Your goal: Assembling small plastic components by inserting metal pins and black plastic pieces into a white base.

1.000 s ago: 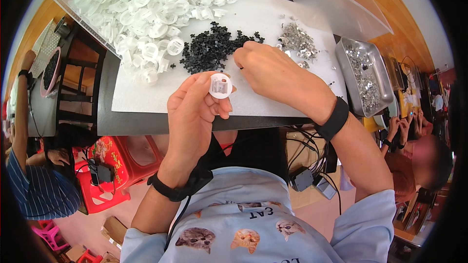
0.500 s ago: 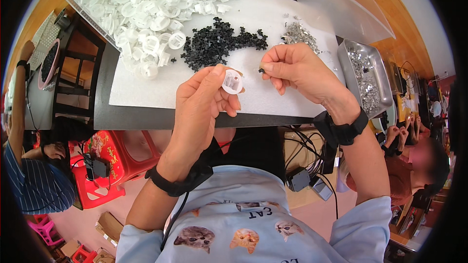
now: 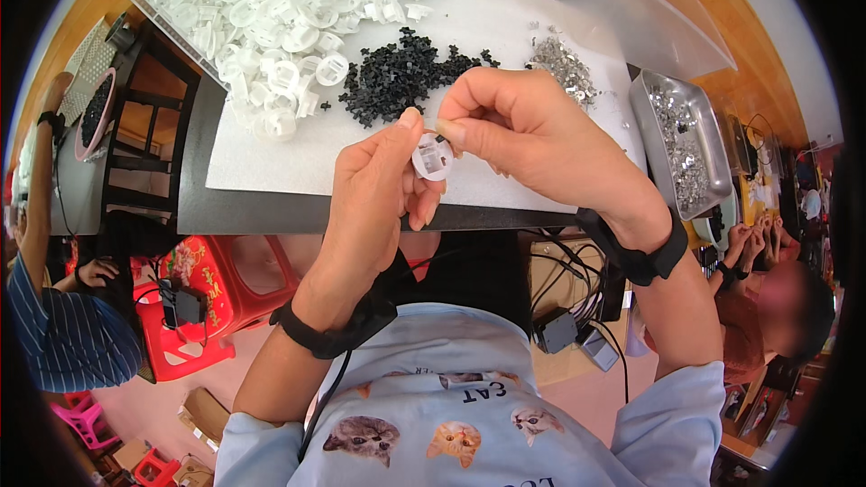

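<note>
My left hand (image 3: 374, 176) pinches a round white plastic housing (image 3: 433, 160) by its edge, with its hollow side facing up. My right hand (image 3: 523, 131) is closed on a small black plastic piece (image 3: 441, 138), which meets the housing's upper rim. Whether the piece sits inside the housing I cannot make out. Beyond my hands lies a heap of the same black pieces (image 3: 388, 81). To its left spreads a big pile of white housings (image 3: 280, 27). Small metal parts (image 3: 564, 68) form a heap farther right.
White foam sheeting (image 3: 271, 165) covers the dark table (image 3: 225, 207). A metal tray (image 3: 683, 144) of small metal parts stands at the right, and a clear plastic bin (image 3: 162, 22) at the far left. Red stools (image 3: 216, 298) and cables are below; other people sit at both sides.
My right hand has moved left, bringing the black piece from beside the housing to its rim. My left hand still holds the housing, now slightly lower.
</note>
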Tool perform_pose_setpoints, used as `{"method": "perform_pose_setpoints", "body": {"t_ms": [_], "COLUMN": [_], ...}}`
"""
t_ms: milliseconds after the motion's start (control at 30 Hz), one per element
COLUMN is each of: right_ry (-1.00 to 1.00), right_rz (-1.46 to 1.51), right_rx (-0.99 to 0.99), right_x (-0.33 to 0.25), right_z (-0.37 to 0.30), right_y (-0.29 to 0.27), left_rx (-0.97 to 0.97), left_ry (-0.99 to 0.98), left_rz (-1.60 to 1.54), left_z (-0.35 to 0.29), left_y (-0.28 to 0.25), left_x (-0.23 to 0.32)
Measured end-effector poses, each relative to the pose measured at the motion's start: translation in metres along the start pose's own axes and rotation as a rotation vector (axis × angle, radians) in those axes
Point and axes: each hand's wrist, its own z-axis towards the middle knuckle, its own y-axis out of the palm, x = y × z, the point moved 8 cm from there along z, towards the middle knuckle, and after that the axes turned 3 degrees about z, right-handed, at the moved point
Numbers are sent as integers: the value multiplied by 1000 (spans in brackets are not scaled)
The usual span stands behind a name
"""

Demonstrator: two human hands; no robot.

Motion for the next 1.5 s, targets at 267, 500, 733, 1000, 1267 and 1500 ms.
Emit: {"method": "perform_pose_setpoints", "body": {"t_ms": [267, 500, 733, 1000, 1267, 1500], "right_ry": [-146, -214, -361, -438, -517, -472], "right_rz": [-212, -383, -665, -674, -661, -591], "right_rx": [28, 20, 10, 42, 90, 90], "right_x": [-10, -18, -29, -30, -29, -21], "right_z": [3, 3, -1, -5, -6, 1], "right_y": [8, 13, 23, 26, 27, 26], "left_rx": [-5, -18, -20, -49, -70, -44], "left_ry": [-65, -78, -92, -80, -72, -92], "left_rz": [20, 40, 4, -4, -82, -114], "left_z": [0, 2, 1, 1, 1, 2], "left_y": [1, -3, -2, -3, -2, -7], "left_x": [0, -3, -2, -5, -5, -7]}}
